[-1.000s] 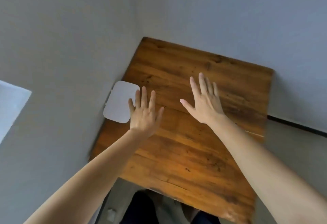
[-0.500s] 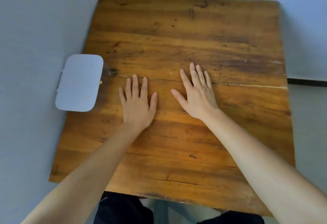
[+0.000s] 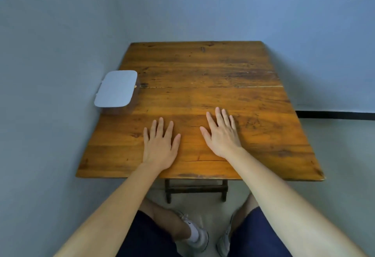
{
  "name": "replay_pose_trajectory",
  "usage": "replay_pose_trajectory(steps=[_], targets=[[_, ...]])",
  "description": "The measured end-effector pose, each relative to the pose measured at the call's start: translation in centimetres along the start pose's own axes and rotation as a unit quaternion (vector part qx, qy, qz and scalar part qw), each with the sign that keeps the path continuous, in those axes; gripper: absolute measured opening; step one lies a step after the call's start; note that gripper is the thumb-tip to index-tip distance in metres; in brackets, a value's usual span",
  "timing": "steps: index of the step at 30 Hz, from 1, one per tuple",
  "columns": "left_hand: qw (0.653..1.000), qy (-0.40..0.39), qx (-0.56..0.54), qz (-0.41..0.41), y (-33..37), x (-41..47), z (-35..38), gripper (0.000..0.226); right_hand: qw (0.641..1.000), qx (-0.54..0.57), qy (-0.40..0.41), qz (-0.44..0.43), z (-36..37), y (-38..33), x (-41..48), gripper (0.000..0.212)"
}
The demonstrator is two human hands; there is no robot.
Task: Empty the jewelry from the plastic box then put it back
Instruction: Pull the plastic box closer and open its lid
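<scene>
My left hand point(image 3: 160, 145) and right hand point(image 3: 221, 135) lie flat, each grip open and empty, on the wooden worktop point(image 3: 203, 70), likely poised to start, while the plastic box point(image 3: 116, 89) (lid closed, contents hidden) sits at the worktop's far left edge by the wall.

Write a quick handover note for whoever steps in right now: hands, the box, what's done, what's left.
Left hand: open, palm down on the wooden table, empty.
Right hand: the same, open, flat and empty.
Plastic box: at the table's left edge, lid shut, untouched by either hand.
Jewelry: none visible outside the box.
Done: nothing yet.
Left: open the box, empty the jewelry onto the table, then put it back.
</scene>
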State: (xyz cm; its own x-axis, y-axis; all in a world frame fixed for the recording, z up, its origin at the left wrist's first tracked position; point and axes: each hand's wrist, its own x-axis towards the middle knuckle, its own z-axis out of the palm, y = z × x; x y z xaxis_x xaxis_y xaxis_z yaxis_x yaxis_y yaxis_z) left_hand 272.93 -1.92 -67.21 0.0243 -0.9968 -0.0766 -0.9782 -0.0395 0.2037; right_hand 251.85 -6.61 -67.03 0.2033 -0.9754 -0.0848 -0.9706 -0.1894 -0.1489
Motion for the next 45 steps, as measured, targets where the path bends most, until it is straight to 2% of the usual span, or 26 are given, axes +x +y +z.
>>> replay_pose_trajectory(steps=[5, 8, 12, 17, 20, 26, 30, 33, 38, 40, 43, 45], targets=[[1.000, 0.002, 0.002, 0.014, -2.0, -1.6, -0.6, 0.068, 1.000, 0.001, 0.004, 0.013, 0.1, -0.4, -1.7, 0.069], [0.998, 0.062, 0.016, 0.010, -3.4, -0.1, -1.9, 0.068, 1.000, 0.001, 0.013, 0.006, 0.3, -0.2, -1.8, 0.070], [0.991, 0.114, 0.056, -0.045, -5.5, 4.7, -4.5, 0.071, 1.000, 0.000, 0.031, 0.002, 0.3, -0.2, -1.7, 0.070], [0.985, 0.063, 0.078, -0.143, -7.9, 9.1, -5.5, 0.080, 0.999, 0.013, 0.049, 0.001, 0.6, -0.3, -1.5, 0.070], [0.983, 0.046, 0.069, -0.164, -7.4, 9.5, -5.0, 0.086, 0.998, 0.020, 0.057, 0.004, 0.8, -0.1, -1.5, 0.069], [0.994, 0.056, 0.050, -0.075, -5.0, 6.4, -4.0, 0.081, 0.997, 0.028, 0.066, 0.000, 1.1, 0.1, -1.6, 0.070], [0.996, 0.083, 0.009, 0.023, -3.1, 3.4, -3.3, 0.073, 0.994, 0.067, 0.087, 0.010, 0.7, -0.1, -1.7, 0.073], [0.990, 0.093, -0.003, 0.109, -1.8, 0.8, -2.3, 0.069, 0.986, 0.112, 0.118, 0.019, 0.3, -0.6, -2.4, 0.071], [0.965, 0.099, -0.060, 0.235, -0.8, -2.5, -1.6, 0.056, 0.970, 0.176, 0.164, -0.027, -0.3, -1.1, -3.6, 0.064], [0.964, 0.120, -0.072, 0.227, -1.0, -2.8, -1.2, 0.060, 0.969, 0.187, 0.151, -0.055, -0.4, -1.1, -4.0, 0.068], [0.976, 0.112, -0.143, 0.116, -1.0, -2.5, -1.2, 0.093, 0.972, 0.192, 0.097, -0.093, -0.4, -1.0, -4.2, 0.076], [0.971, 0.093, -0.211, 0.064, -0.7, -2.1, -1.5, 0.107, 0.968, 0.210, 0.093, -0.097, -0.5, -1.1, -4.3, 0.080]])
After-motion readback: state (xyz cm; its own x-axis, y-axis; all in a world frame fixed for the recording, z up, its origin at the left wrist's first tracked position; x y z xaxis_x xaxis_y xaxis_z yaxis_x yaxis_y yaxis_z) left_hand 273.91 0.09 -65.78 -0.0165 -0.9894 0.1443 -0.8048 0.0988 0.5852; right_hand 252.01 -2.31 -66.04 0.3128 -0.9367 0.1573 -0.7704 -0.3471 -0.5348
